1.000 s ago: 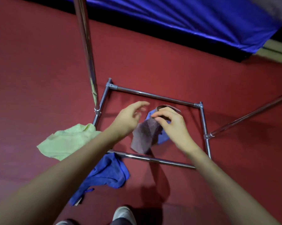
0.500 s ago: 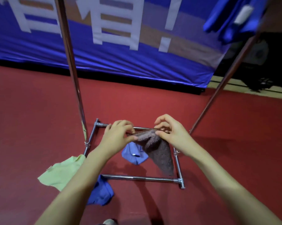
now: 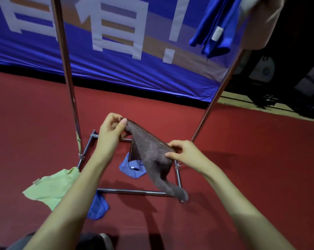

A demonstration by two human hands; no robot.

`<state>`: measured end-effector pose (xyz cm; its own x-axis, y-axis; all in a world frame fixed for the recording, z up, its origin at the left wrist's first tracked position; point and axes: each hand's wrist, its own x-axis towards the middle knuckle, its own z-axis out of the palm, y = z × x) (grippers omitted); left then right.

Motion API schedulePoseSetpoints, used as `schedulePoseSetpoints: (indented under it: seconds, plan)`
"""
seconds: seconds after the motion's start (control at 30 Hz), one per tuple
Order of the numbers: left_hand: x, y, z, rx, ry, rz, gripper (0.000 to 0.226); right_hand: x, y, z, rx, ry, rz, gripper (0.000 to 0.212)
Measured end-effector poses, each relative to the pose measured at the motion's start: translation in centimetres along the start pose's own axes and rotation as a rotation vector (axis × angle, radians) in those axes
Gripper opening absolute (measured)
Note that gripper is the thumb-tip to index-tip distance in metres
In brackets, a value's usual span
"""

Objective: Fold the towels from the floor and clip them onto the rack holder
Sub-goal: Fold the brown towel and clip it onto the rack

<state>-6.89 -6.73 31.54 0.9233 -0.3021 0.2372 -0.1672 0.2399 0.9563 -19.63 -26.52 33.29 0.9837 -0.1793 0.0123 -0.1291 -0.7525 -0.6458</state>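
The grey-brown terry towel [image 3: 149,152] hangs in the air above the chrome rack base [image 3: 134,191] — its top edge runs taut from the left hand [image 3: 111,130], pinching the far corner, down to the right hand [image 3: 184,153], pinching the near corner.

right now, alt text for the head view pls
Left hand and right hand pinch a brown towel stretched between them above a metal rack base; green towel and blue towels lie on red floor.
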Motion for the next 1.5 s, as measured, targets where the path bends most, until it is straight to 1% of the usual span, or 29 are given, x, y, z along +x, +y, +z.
schedulePoseSetpoints:
  seconds: [0.07,0.13,0.2,0.27,0.37,0.43,0.5,0.6,0.67,0.7,0.77,0.83,0.9,0.97,1.07,1.17,1.27,1.33,1.5]
  plan:
    - [0.3,0.2,-0.3,-0.042,0.023,0.002,0.022,-0.6,1.3,0.7,-0.044,-0.035,0.049,0.029]
    - [0.4,0.1,-0.9,0.03,0.021,0.03,0.021,-1.0,2.6,1.1,-0.05,0.0,0.09,0.023]
    - [0.5,-0.5,-1.8,0.074,0.071,0.033,0.022,-1.2,3.7,1.2,-0.006,0.08,0.131,0.017]
    - [0.5,-1.2,-2.8,0.093,0.147,0.018,0.022,-1.4,4.5,1.1,0.07,0.168,0.178,0.016]
    - [0.6,-1.8,-3.8,0.164,0.192,0.017,0.021,-1.1,4.6,1.1,0.179,0.301,0.191,0.014]
    - [0.6,-2.2,-3.9,0.19,0.246,0.005,0.021,-0.7,4.5,1.3,0.3,0.369,0.199,0.014]
    - [0.5,-2.5,-3.9,0.2,0.326,-0.021,0.022,-0.4,4.1,1.6,0.369,0.399,0.208,0.015]
    - [-0.2,-3.0,-3.1,0.201,0.409,-0.068,0.022,0.1,3.2,2.2,0.394,0.419,0.224,0.018]
    - [-1.0,-3.1,-1.8,0.206,0.389,-0.09,0.025,0.5,2.5,2.7,0.404,0.434,0.252,0.022]
    - [-1.5,-3.1,-0.9,0.215,0.345,-0.098,0.025,0.7,2.0,2.9,0.419,0.441,0.271,0.022]
    - [-2.6,-3.1,0.9,0.206,0.191,-0.11,0.025,0.9,0.6,3.2,0.509,0.427,0.3,0.017]
    - [-3.7,-2.9,2.5,0.195,0.016,-0.122,0.024,1.0,-1.2,3.5,0.675,0.348,0.307,0.018]
    - [-4.6,-2.7,3.5,0.224,-0.087,-0.126,0.023,1.0,-2.8,3.7,0.768,0.261,0.281,0.018]
    - [-5.0,-2.4,3.7,0.246,-0.088,-0.133,0.019,0.9,-3.5,3.8,0.752,0.213,0.258,0.019]
    - [-4.8,-2.4,3.1,0.236,-0.051,-0.138,0.014,0.8,-3.7,3.3,0.726,0.131,0.261,0.029]
    - [-4.6,-2.4,2.9,0.214,-0.044,-0.151,0.012,0.5,-3.5,3.2,0.638,0.062,0.19,0.037]
    - [-4.8,-2.2,3.3,0.227,-0.074,-0.147,0.008,0.6,-3.3,3.3,0.461,0.12,0.11,0.027]
    - [-5.0,-2.1,3.4,0.195,-0.076,-0.167,0.007,0.8,-3.1,3.5,0.399,0.168,0.088,0.02]
    - [-4.9,-2.2,3.0,0.123,-0.036,-0.227,0.004,1.0,-2.8,3.9,0.309,0.198,0.074,0.021]
